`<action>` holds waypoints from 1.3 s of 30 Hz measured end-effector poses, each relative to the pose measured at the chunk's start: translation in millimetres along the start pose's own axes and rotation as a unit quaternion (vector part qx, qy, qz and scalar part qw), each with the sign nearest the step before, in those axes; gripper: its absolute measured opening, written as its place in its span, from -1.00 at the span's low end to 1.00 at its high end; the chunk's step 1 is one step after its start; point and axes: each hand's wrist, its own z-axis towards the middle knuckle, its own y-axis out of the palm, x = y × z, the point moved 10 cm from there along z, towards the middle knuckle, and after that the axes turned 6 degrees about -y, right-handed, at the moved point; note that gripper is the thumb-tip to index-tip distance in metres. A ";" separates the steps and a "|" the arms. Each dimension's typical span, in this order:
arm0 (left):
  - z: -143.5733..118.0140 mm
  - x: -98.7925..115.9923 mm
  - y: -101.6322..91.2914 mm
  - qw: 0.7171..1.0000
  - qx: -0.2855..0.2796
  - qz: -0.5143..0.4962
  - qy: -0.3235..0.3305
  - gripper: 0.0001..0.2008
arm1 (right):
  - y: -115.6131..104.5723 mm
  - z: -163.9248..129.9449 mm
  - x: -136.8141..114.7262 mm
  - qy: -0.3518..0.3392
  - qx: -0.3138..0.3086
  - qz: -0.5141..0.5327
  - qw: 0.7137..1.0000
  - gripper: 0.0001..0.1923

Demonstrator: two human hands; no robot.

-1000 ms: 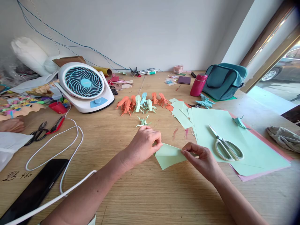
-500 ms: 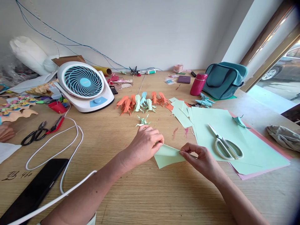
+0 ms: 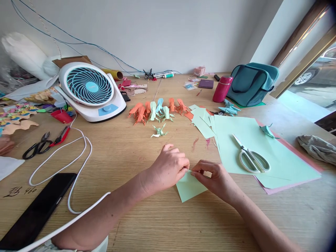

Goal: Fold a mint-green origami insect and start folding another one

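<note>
A pale green sheet of paper (image 3: 189, 189) is held low over the wooden table, its upper edge pinched between my two hands. My left hand (image 3: 172, 163) grips it at the upper left, fingers curled. Close beside it, my right hand (image 3: 213, 176) pinches the same edge between thumb and fingers. Part of the sheet is hidden behind the hands. Just beyond them lies a small green folded-paper figure (image 3: 159, 131). Behind that stands a row of folded figures, among them an orange one (image 3: 141, 114) and a light blue one (image 3: 159, 105).
Large green sheets (image 3: 236, 134) lie at right with white-handled scissors (image 3: 252, 157) on top. A fan (image 3: 91, 92), black phone (image 3: 39, 210), white cable (image 3: 88, 150) and red-handled cutters (image 3: 61, 136) are at left. A pink bottle (image 3: 222, 89) and teal bag (image 3: 253, 85) stand at back right. Another person's hand (image 3: 6, 145) shows at the left edge.
My right hand has moved left along the paper's edge, close to my left hand. Both hands and the sheet are slightly lower in view. The view has shifted a little.
</note>
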 end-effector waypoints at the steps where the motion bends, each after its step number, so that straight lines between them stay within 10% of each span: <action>1: 0.0 1.7 2.2 1.000 -0.006 0.002 0.002 -0.84 | 1.4 -0.3 -0.5 -0.002 -0.001 0.002 1.000 -0.85; 34: 4.1 -14.7 4.0 0.993 -0.007 -0.107 -0.047 -0.87 | 1.5 1.7 1.5 0.033 0.013 0.028 0.999 -0.71; 39: 4.2 -16.4 -12.2 0.992 0.076 -0.098 -0.033 -0.93 | -0.9 0.8 21.7 0.089 0.024 0.033 0.995 -0.70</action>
